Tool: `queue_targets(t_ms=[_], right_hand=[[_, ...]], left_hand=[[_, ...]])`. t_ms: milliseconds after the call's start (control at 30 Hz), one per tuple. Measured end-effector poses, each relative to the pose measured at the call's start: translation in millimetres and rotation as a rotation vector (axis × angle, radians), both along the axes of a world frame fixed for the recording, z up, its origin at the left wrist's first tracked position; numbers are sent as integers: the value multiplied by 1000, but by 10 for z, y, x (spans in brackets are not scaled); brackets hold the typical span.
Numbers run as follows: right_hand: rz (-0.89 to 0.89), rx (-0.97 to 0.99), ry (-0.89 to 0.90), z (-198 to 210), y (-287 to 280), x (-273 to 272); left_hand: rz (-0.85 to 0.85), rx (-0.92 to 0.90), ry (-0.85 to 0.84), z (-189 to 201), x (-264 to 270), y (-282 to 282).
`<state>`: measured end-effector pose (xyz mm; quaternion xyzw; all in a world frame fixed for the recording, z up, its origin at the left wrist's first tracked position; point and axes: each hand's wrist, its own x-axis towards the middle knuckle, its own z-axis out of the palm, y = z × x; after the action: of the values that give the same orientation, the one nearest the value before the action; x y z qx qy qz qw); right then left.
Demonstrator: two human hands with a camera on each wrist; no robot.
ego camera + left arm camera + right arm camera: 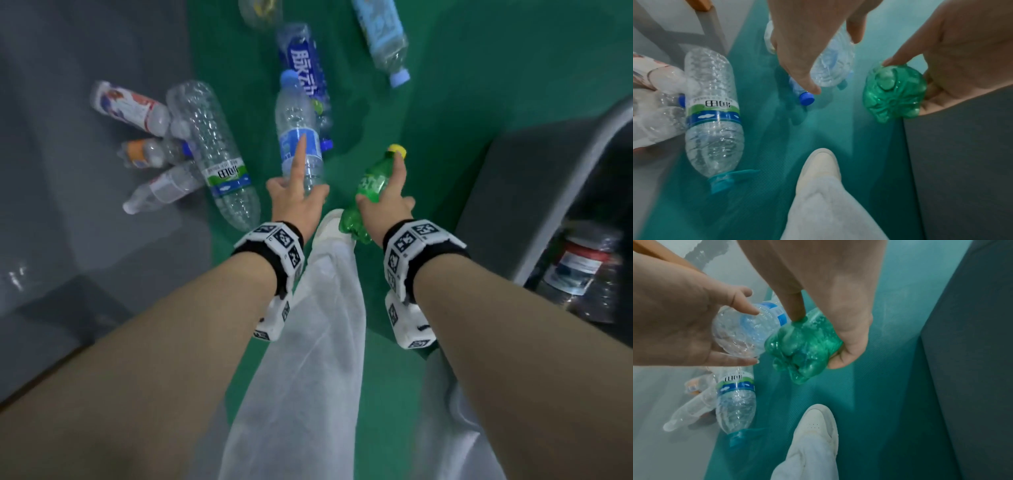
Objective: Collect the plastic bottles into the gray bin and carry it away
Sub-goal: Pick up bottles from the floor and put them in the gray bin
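Item 1. Left hand [294, 195]: grasps a clear water bottle [298, 137] with a blue label and pale blue cap, centre of the head view. The forefinger lies straight along the side while thumb and remaining fingers wrap the base end, which likely steadies the long, light body.

Item 2. Right hand [387, 202]: grasps a green bottle [371, 192] with a yellow cap, right of centre. The fingers run up toward the neck and the crumpled base sticks out behind the palm. Held nearer the bin, so it is probably the first to go in.

Item 3. Gray bin [548, 192]: right edge of the head view, standing on the green floor [445, 102], close beside the right hand. At least one clear bottle already lies inside, at lower right.

Item 4. Bottles not yet collected, all lying on their sides:
- large clear bottle [219, 161] with a green-and-blue label, left of centre;
- cluster of small bottles [144, 150] at upper left, on the gray floor strip;
- dark blue labelled bottle [305, 65], top centre, behind the held water bottle;
- pale blue bottle [380, 37], top right;
- one more clear bottle, cut off by the top edge.

Item 5. White shoe [330, 226] and pale trouser leg, between the two wrists.

Status, as judged: collection roughly midway; carrying away not yet begun.
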<state>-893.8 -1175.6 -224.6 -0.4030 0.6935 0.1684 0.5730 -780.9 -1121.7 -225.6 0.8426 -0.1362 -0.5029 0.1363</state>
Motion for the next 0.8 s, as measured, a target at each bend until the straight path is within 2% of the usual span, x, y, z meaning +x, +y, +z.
queue_targets(t_ms=[267, 500, 633, 800], right_hand=[[-386, -149, -59, 649, -24, -697], [-439, -345, -116, 1078, -54, -1419], [-535, -367, -116, 1191, -40, -1844], [-630, -389, -72, 1213, 61, -2454]], left_hand=[[-15, -184, 28, 645, -781, -74], [-157, -443, -80, 1019, -1480, -259], [-331, -540, -55, 1214, -1864, -241], [-637, -482, -48, 1348, -2374, -116]])
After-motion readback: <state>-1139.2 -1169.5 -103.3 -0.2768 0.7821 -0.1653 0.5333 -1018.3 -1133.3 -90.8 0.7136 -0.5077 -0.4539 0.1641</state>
